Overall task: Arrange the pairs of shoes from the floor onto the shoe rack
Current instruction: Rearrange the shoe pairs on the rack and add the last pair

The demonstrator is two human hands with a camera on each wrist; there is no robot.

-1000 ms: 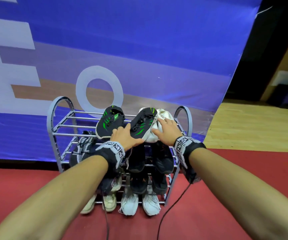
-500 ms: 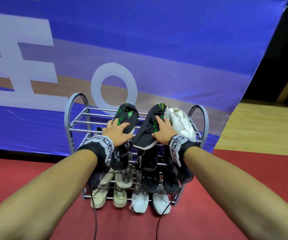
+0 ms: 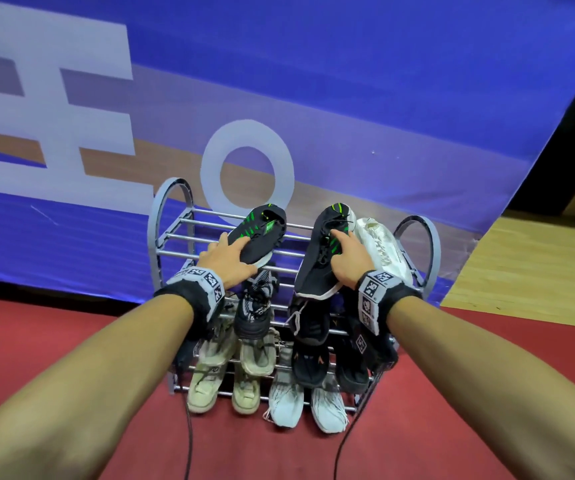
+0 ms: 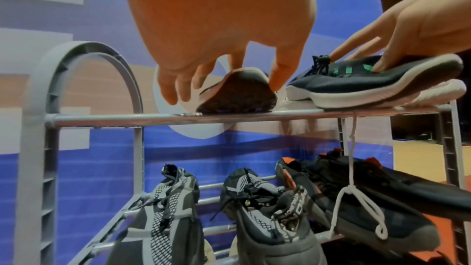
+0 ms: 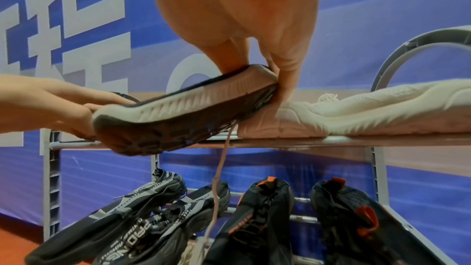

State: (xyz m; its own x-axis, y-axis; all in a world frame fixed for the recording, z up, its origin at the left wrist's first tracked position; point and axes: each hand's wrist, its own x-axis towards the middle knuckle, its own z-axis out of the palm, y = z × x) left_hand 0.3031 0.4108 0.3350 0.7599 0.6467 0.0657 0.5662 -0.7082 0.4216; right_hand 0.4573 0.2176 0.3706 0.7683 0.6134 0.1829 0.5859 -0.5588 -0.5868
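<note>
Currently both hands are on the top tier of the grey shoe rack [image 3: 156, 237], each on one black shoe with green stripes. The left hand [image 3: 225, 259] has its fingers curled over the toe end of the left black shoe [image 3: 261, 233], thumb on the near side, gripping it; the sole rests on the front rail (the left wrist view shows the fingertips wrapped around the toe). The right hand [image 3: 346, 259] grips the right black shoe [image 3: 317, 265] with fingers over the upper and thumb pressed against the sole edge. This shoe is tilted, its near end raised off the front rail and overhanging it. Just to its right, touching it, a white shoe [image 3: 381, 247] lies on the same tier. The two black shoes are apart, with bare rails between them.

Lower tiers: grey-patterned shoes [image 4: 165, 209] and black shoes with orange tabs [image 5: 267, 219] in the middle, beige shoes [image 3: 223, 372] and white knit shoes [image 3: 308, 400] at the bottom. Red floor [image 3: 54, 323]; blue banner [image 3: 313, 81] behind.
</note>
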